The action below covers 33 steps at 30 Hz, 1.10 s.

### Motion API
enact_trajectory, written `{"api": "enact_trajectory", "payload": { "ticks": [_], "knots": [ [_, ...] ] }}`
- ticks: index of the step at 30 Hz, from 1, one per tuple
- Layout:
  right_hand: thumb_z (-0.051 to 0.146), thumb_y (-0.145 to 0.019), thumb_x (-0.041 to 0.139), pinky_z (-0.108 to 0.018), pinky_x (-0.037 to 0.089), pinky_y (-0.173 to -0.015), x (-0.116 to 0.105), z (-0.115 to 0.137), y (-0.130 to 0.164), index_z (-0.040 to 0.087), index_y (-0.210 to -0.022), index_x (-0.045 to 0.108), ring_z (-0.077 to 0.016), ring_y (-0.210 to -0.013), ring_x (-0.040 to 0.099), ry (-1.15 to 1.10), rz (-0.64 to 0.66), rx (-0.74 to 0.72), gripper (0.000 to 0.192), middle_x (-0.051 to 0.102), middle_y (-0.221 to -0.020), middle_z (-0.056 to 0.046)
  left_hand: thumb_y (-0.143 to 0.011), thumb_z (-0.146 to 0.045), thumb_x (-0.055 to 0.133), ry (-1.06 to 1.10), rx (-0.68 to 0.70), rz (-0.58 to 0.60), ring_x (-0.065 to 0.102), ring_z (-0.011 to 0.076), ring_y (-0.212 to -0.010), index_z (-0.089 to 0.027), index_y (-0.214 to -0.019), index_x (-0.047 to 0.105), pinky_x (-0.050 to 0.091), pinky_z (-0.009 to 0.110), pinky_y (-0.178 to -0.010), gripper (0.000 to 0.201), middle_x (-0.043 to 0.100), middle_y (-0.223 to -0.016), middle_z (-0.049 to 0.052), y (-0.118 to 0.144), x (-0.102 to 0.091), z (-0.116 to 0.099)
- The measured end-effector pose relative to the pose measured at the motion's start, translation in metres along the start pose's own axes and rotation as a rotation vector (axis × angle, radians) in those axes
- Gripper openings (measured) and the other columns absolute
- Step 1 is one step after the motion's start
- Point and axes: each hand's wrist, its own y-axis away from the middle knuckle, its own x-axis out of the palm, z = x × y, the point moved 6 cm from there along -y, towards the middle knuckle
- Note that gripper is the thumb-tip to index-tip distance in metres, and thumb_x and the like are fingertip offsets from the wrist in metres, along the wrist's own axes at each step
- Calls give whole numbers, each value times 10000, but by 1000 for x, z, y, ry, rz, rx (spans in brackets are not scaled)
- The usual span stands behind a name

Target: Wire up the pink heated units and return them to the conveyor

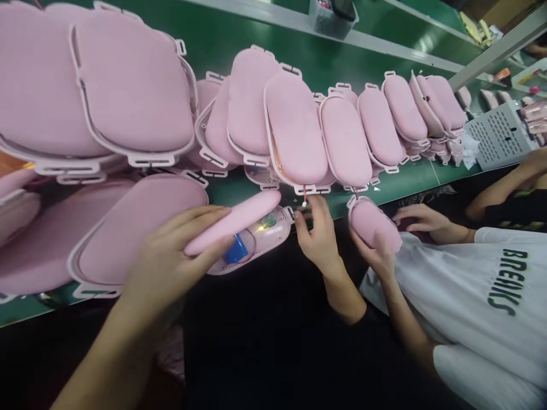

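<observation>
- The left hand (171,267) is gripping a pink oval unit (239,230), fingers clenched round its padded lid, just off the near edge of the green surface (239,42).
- The right hand (318,236) is pinching a small white connector (303,203) on a red wire (304,193) at the unit's end.
- A co-worker's hand (380,256) is holding another pink unit (374,223) nearby.

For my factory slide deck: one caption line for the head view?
Left hand grips an open pink unit, right hand at its wire end, beside stacked pink pads on a green belt.
</observation>
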Motion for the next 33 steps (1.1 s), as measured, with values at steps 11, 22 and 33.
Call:
{"api": "enact_trajectory", "payload": {
  "ticks": [11,22,33],
  "knots": [
    [203,-1062,530,-379,589,-999,-5,18,-18,175,-1229,725,-209,-1098,702,172,144,-83,259,753,-1155,-95,-1021,-652,505,118,-144,107,673,317,-1234,-298,-1315,676,486,657,-930,491,716,-1292,-73,-3,-5,-1],
    [190,-1034,650,-251,545,-899,12,40,-33,183,-1028,794,-131,-912,712,51,497,-139,144,774,-1000,-10,-1046,-689,450,113,-199,152,690,319,-1159,-212,-1308,676,444,597,-778,589,730,-1242,-67,-7,-8,-5],
    [141,-1051,575,-254,537,-902,39,35,-37,160,-1031,776,-166,-967,715,180,540,-268,203,782,-1052,-45,-893,-857,553,143,-333,113,712,249,-1044,-282,-1276,787,580,375,-1008,730,771,-1187,23,-11,-8,2]
  ]
}}
